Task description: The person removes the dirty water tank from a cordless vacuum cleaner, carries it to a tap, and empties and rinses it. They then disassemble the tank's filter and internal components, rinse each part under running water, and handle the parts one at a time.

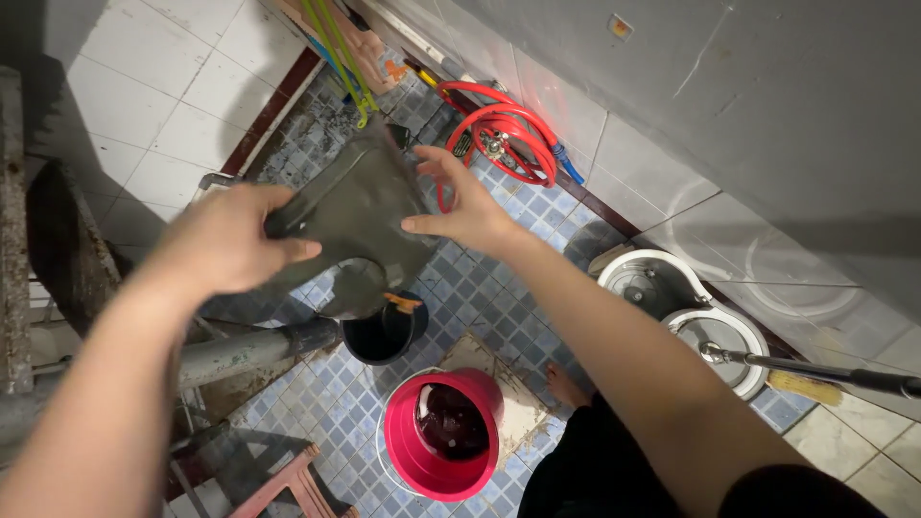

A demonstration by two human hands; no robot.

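Above the blue-tiled floor (pixel 480 288), we hold a grey wet cloth (pixel 355 206): left hand (pixel 225 240) fingers clamped on its edge, right hand (pixel 460 201) fingers spread against it. Looks soft, heavy, slippery; gripping bunched edges seems safest. Black bucket (pixel 384 336) sits below.

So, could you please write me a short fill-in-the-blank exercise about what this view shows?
1. The left hand and right hand hold a grey-green cloth above a small ____ bucket.
2. The bucket nearest the bare foot is ____.
3. The coiled hose by the wall is ____.
Missing words: black; red; red.
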